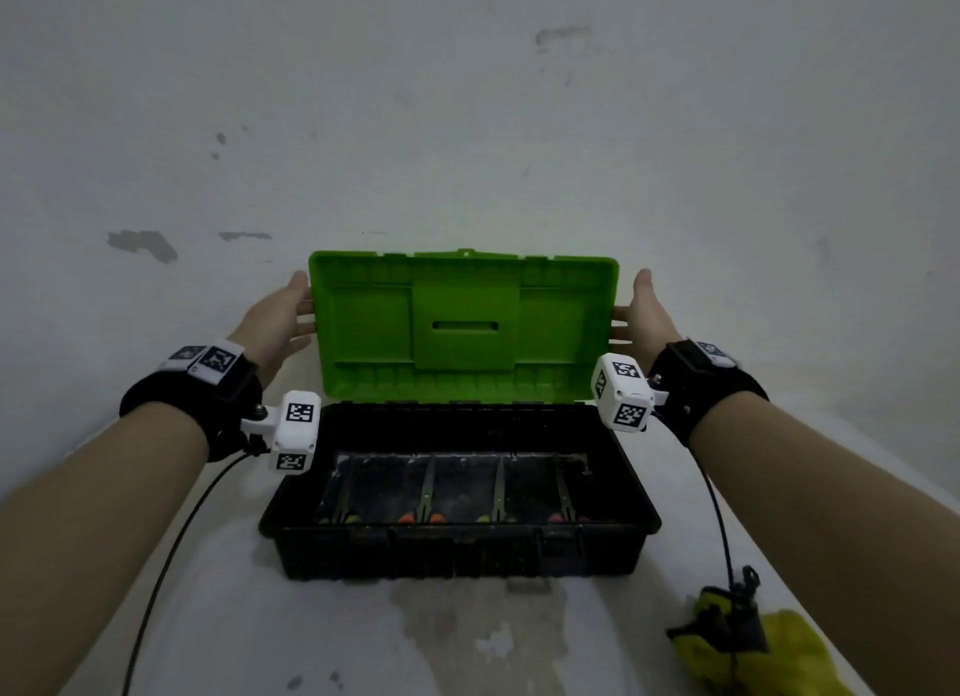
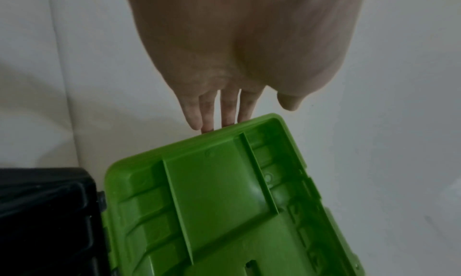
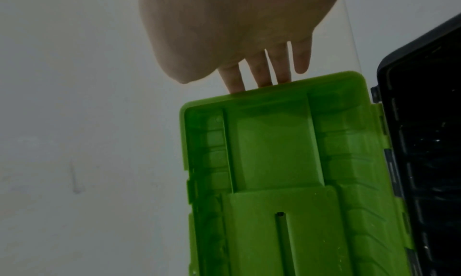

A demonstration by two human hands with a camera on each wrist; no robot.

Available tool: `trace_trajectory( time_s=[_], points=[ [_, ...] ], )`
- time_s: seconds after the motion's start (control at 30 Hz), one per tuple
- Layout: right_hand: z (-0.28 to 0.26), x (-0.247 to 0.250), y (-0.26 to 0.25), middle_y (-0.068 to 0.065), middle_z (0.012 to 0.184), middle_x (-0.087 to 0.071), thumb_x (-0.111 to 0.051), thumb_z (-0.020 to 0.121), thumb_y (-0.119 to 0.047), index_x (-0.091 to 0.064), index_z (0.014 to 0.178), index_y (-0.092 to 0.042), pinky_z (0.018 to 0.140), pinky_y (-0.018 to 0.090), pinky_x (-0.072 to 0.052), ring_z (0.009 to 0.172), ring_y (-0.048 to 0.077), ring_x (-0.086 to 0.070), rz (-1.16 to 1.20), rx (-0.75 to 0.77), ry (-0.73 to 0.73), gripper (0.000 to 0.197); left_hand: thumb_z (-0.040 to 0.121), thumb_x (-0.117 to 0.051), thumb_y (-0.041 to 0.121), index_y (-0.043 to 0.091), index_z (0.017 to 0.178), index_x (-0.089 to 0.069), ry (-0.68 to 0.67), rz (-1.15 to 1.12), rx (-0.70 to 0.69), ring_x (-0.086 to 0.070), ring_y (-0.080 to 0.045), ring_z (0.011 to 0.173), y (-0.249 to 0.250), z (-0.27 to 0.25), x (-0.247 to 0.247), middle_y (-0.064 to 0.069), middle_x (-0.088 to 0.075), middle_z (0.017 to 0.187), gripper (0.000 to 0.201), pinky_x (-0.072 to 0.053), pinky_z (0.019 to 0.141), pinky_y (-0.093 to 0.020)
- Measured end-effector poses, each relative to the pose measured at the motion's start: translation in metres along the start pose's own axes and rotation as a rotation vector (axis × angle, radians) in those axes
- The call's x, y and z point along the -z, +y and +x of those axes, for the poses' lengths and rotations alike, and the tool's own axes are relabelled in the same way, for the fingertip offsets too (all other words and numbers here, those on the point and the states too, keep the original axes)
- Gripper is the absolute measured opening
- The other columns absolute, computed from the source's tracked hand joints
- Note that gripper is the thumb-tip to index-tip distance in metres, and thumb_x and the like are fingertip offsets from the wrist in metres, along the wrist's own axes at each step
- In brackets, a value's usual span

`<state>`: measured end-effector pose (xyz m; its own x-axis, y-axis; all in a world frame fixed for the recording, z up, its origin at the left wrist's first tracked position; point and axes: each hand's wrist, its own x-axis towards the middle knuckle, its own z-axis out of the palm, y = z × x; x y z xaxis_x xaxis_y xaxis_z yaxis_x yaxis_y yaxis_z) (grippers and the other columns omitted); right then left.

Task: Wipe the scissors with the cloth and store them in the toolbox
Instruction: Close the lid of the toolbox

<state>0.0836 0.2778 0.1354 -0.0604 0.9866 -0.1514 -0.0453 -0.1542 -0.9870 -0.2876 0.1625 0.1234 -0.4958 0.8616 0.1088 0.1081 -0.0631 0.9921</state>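
Green plastic fills the middle of your view: the lid of the toolbox stands upright, hinged along the far edge of the black base, its ribbed inner face turned toward you.

Starting at the left, your left hand is at the lid's left end. Its fingers are straight, slightly apart, and reach behind the lid's edge with their tips hidden; the thumb stands clear on the near side. Nothing is curled round the plastic, so this is a flat touch, not a grip. On that wrist you wear a black strap with a white marker-covered camera block, and a black cable runs from it back toward you.

Moving right, the open base sits on the white worktop near its back edge, against the wall. Inside it lie four pairs of scissors side by side, blades pointing away from you, coloured handles at the near wall.

Further right, your right hand mirrors the left at the lid's right end: fingers straight and a little spread, three going behind the edge, the little finger short of it, thumb free.

At the worktop's near right corner lies the yellow cloth, crumpled, well apart from the toolbox, with a small dark clip from the right wrist's cable over it.
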Motion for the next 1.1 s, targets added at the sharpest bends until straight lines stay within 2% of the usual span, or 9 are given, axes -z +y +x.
trace_trajectory(
  time_s=[0.13, 0.27, 0.37, 0.57, 0.73, 0.83, 0.93, 1.03, 1.1],
  points=[
    [-0.044, 0.016, -0.006, 0.016, 0.113, -0.063, -0.022, 0.078, -0.088, -0.054, 0.126, -0.008, 0.061, 0.038, -0.046, 0.093, 0.024, -0.062, -0.058, -0.006, -0.076, 0.099, 0.099, -0.033, 0.063, 0.014, 0.113, -0.064, -0.011, -0.015, -0.002, -0.06, -0.024, 0.114, 0.008, -0.035, 0.017, -0.005, -0.066, 0.118, 0.059, -0.04, 0.108, -0.042],
    [-0.081, 0.028, 0.005, 0.005, 0.137, -0.057, -0.036, 0.078, -0.085, -0.051, 0.139, -0.017, 0.097, 0.035, -0.038, 0.12, 0.017, -0.055, -0.204, 0.066, -0.171, 0.093, 0.098, -0.041, 0.059, 0.015, 0.127, -0.056, -0.035, -0.003, 0.001, -0.056, -0.025, 0.12, 0.003, -0.073, 0.024, -0.007, -0.059, 0.129, 0.055, -0.039, 0.11, -0.041],
    [-0.097, 0.034, 0.031, 0.0, 0.143, -0.05, -0.055, 0.082, -0.07, -0.045, 0.142, -0.017, 0.107, 0.04, -0.035, 0.131, 0.017, -0.046, -0.272, 0.141, -0.14, 0.081, 0.099, -0.052, 0.048, 0.013, 0.11, -0.057, -0.014, 0.029, -0.007, -0.058, -0.026, 0.121, -0.01, -0.097, 0.028, -0.011, -0.06, 0.129, 0.037, -0.043, 0.108, -0.04],
    [-0.118, 0.044, 0.075, -0.011, 0.115, -0.059, -0.061, 0.092, -0.043, -0.058, 0.128, -0.024, 0.099, 0.037, -0.037, 0.118, 0.014, -0.046, -0.285, 0.202, -0.148, 0.041, 0.096, -0.061, 0.034, 0.02, 0.091, -0.059, 0.017, 0.13, -0.029, -0.061, -0.024, 0.109, -0.049, -0.131, 0.037, -0.004, -0.062, 0.103, 0.016, -0.049, 0.099, -0.045],
    [-0.133, 0.053, 0.099, -0.007, 0.113, -0.064, -0.059, 0.096, -0.026, -0.057, 0.128, -0.02, 0.068, 0.009, -0.048, 0.087, -0.007, -0.057, -0.291, 0.251, -0.181, 0.033, 0.096, -0.063, 0.029, 0.011, 0.109, -0.064, -0.02, 0.363, -0.096, -0.058, -0.019, 0.1, -0.071, -0.146, 0.047, -0.003, -0.065, 0.104, 0.022, -0.047, 0.097, -0.04],
    [-0.128, 0.059, 0.113, 0.006, 0.121, -0.066, -0.064, 0.093, -0.026, -0.058, 0.13, -0.017, 0.085, 0.028, -0.056, 0.091, 0.01, -0.064, -0.33, 0.266, -0.18, 0.039, 0.096, -0.064, 0.022, 0.005, 0.113, -0.065, -0.044, 0.438, -0.122, -0.061, -0.02, 0.102, -0.079, -0.153, 0.049, -0.008, -0.068, 0.109, 0.025, -0.044, 0.091, -0.031],
    [-0.127, 0.063, 0.123, 0.004, 0.121, -0.065, -0.065, 0.093, -0.025, -0.054, 0.135, -0.02, 0.076, 0.02, -0.052, 0.096, 0.012, -0.064, -0.371, 0.283, -0.204, 0.044, 0.095, -0.065, 0.021, 0.011, 0.107, -0.065, -0.062, 0.49, -0.114, -0.063, -0.02, 0.101, -0.086, -0.158, 0.05, -0.007, -0.068, 0.106, 0.015, -0.043, 0.088, -0.029],
    [-0.123, 0.067, 0.134, 0.001, 0.127, -0.063, -0.067, 0.091, -0.026, -0.052, 0.137, -0.026, 0.102, 0.036, -0.046, 0.117, 0.017, -0.058, -0.455, 0.304, -0.208, 0.048, 0.095, -0.065, 0.02, 0.012, 0.107, -0.064, -0.082, 0.511, -0.096, -0.065, -0.022, 0.102, -0.096, -0.161, 0.05, -0.006, -0.069, 0.106, 0.014, -0.047, 0.089, -0.033],
    [-0.122, 0.068, 0.14, 0.001, 0.132, -0.059, -0.067, 0.091, -0.024, -0.048, 0.141, -0.023, 0.107, 0.04, -0.042, 0.123, 0.018, -0.054, -0.502, 0.308, -0.21, 0.053, 0.095, -0.065, 0.02, 0.014, 0.108, -0.063, -0.081, 0.509, -0.087, -0.066, -0.023, 0.104, -0.105, -0.162, 0.05, -0.007, -0.069, 0.109, 0.014, -0.049, 0.085, -0.035]
  ],
)
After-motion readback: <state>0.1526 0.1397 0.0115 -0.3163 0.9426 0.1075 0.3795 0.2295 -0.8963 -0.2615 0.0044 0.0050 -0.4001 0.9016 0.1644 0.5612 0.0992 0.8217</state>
